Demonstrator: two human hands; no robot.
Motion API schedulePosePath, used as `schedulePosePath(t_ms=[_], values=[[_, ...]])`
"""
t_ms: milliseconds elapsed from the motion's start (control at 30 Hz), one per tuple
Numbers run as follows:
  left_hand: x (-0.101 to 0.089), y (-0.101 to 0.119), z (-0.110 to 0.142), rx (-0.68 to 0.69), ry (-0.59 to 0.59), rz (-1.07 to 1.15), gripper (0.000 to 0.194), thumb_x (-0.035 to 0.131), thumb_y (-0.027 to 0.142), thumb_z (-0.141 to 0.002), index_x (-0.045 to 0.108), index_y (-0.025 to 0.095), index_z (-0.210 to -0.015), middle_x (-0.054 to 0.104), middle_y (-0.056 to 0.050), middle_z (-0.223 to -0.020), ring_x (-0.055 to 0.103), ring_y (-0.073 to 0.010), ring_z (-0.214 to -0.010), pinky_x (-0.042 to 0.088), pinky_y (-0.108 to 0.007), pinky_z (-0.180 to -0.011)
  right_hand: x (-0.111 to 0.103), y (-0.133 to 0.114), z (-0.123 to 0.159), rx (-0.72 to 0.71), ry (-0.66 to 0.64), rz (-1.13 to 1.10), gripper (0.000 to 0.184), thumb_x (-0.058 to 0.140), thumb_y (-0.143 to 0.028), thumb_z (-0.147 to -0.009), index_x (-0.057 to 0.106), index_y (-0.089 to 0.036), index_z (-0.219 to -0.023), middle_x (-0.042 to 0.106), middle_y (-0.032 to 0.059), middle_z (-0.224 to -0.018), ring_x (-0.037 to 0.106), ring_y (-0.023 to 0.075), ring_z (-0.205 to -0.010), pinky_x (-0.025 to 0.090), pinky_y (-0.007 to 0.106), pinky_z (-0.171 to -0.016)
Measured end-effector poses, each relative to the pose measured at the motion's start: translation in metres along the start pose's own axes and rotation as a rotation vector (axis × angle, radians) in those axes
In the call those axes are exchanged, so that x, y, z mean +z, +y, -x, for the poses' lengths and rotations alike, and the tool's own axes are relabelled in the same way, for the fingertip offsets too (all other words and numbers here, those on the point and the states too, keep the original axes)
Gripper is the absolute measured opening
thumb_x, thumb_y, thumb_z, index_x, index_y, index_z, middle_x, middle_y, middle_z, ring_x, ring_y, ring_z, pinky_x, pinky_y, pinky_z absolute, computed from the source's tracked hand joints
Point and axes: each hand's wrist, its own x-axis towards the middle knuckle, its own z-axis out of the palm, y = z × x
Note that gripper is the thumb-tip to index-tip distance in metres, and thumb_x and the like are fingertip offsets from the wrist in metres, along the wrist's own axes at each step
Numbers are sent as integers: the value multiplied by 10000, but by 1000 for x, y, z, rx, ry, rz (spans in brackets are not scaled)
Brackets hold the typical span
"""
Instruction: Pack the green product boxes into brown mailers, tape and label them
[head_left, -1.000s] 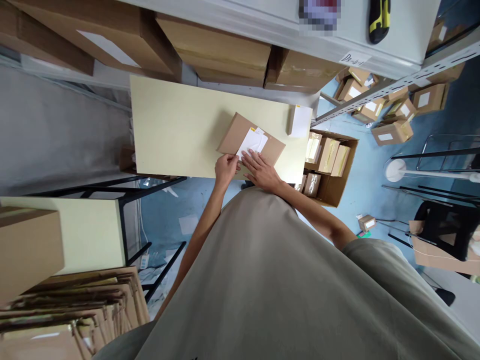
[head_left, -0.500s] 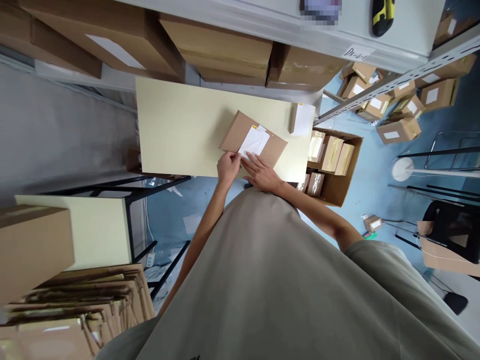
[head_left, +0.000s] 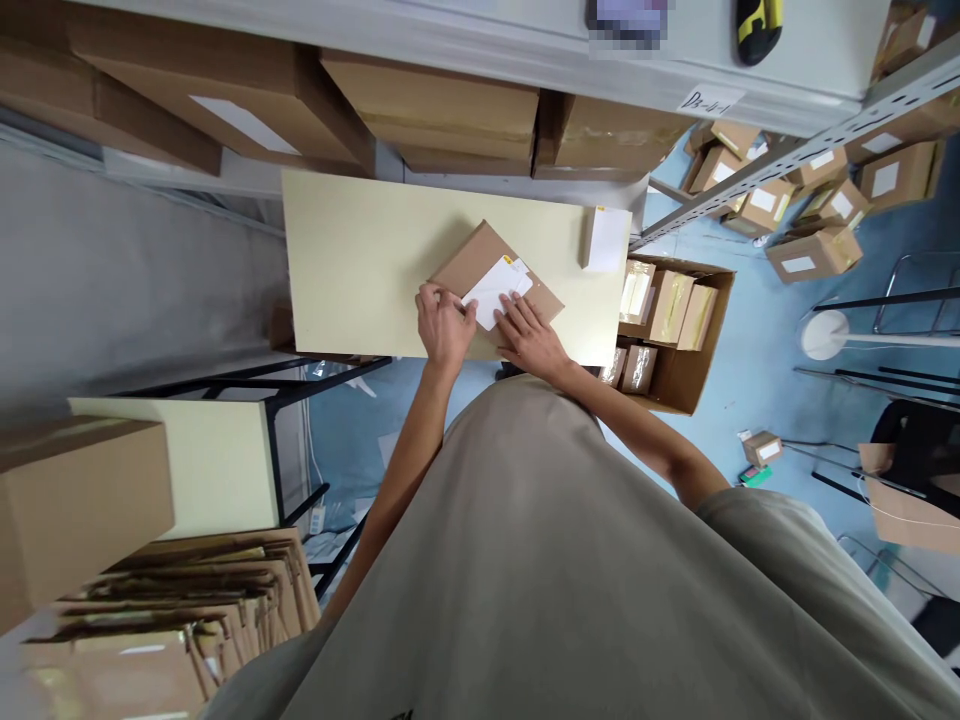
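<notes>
A brown cardboard box (head_left: 469, 255) lies at a slant on the cream tabletop (head_left: 360, 270). On its top face is a white label (head_left: 491, 290) with a small yellow mark at its far end. My left hand (head_left: 445, 325) is closed at the box's left corner, fingers curled over the edge and thumb beside the label. Across the label's right part and the box rests my right hand (head_left: 534, 338), its fingers stretched out and nearly flat. The near edge of the box is partly hidden by both hands.
A white stack of labels (head_left: 607, 240) sits at the table's right end. Beside it stands an open carton (head_left: 697, 350) holding several taped boxes. Shelved cartons (head_left: 450, 110) line the back, below a utility knife (head_left: 759, 30). Flattened cardboard (head_left: 187, 610) leans at lower left.
My left hand has moved left from the label's near edge to the box's left corner. The box has turned slightly, and my right hand still lies on it. The view has shifted a little.
</notes>
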Motion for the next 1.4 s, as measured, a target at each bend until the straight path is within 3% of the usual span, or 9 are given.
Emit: schedulePosePath(t_ms=[133, 300, 467, 567, 767, 967, 1133, 1267, 1400], values=[[-3, -19, -21, 70, -69, 28, 928, 892, 531, -930, 485, 148, -1670, 407, -267, -1782, 287, -443, -1742, 266, -558, -1437, 14, -3, 3, -88, -33, -12, 786, 674, -188, -1025, 461, -118, -1778, 293, 176, -1899, 193, 355, -1810, 198, 641, -1484], [0, -36, -19, 28, -95, -16, 1115, 971, 580, -840, 435, 169, -1728, 509, -252, -1632, 465, -466, -1623, 372, -601, -1379, 10, 14, 17, -133, -23, -36, 831, 583, -68, -990, 434, -168, -1801, 329, 112, -1901, 240, 318, -1805, 186, 630, -1491], [11, -40, 24, -9, -129, -12, 1201, 939, 691, -847, 364, 204, -1783, 567, -252, -1529, 526, -524, -1551, 444, -655, -1297, -1, 26, 40, -89, -28, -24, 656, 556, -308, -1140, 487, -148, -1772, 405, 130, -1871, 315, 352, -1778, 257, 645, -1466], [16, -38, 41, 13, -109, 31, 1225, 897, 717, -883, 299, 191, -1814, 552, -275, -1548, 510, -513, -1559, 424, -658, -1307, 1, 20, 36, -31, -16, 9, 642, 447, -409, -1201, 471, -125, -1776, 355, 155, -1888, 343, 384, -1758, 306, 665, -1428], [21, -38, 31, 46, -129, 92, 1304, 987, 584, -844, 227, 201, -1832, 465, -275, -1660, 425, -473, -1626, 340, -665, -1375, 15, -4, -3, 169, 60, 77, 719, 282, -436, -1221, 271, -86, -1849, 143, 160, -1939, 429, 466, -1663, 392, 706, -1347], [26, -49, 23, 18, -200, 156, 1292, 988, 460, -841, 203, 206, -1835, 439, -260, -1707, 434, -452, -1651, 346, -648, -1383, 14, 5, -4, 230, 116, 61, 748, 266, -464, -1227, 221, -57, -1853, 180, 212, -1932, 296, 457, -1753, 360, 705, -1374], [27, -58, 21, -6, -194, 167, 1299, 1017, 447, -787, 262, 201, -1815, 462, -253, -1686, 453, -452, -1638, 375, -640, -1370, 15, 10, 11, 165, 106, 64, 672, 395, -415, -1222, 329, -155, -1839, 160, 189, -1942, 119, 409, -1821, 249, 723, -1424], [26, -64, 14, -26, -206, 175, 1333, 1050, 470, -735, 294, 200, -1799, 474, -254, -1674, 462, -459, -1623, 388, -636, -1359, 21, 1, 18, -9, 16, 38, 667, 522, -329, -1194, 365, -221, -1832, 193, 153, -1939, 120, 339, -1827, 256, 656, -1448], [24, -67, 12, -22, -227, 182, 1333, 1062, 458, -716, 306, 220, -1788, 468, -246, -1678, 441, -452, -1629, 397, -619, -1350, 14, 4, 14, -37, 12, 18, 738, 584, -309, -1174, 301, -325, -1855, 184, 89, -1943, 129, 315, -1825, 247, 658, -1454]])
